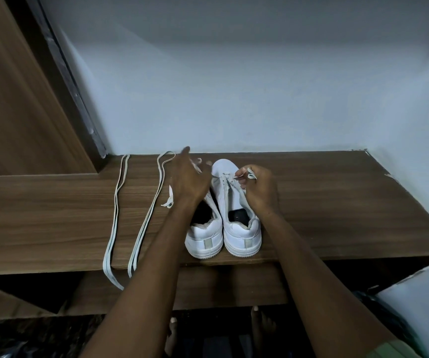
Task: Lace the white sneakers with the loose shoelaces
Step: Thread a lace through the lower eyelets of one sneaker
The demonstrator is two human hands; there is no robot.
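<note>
Sneakers: two, the left sneaker (204,237) and the right sneaker (241,228)
Loose laces: two, one folded lace (116,215) and another folded lace (147,215)
Hands: two, the left hand (187,180) and the right hand (261,188)
</note>
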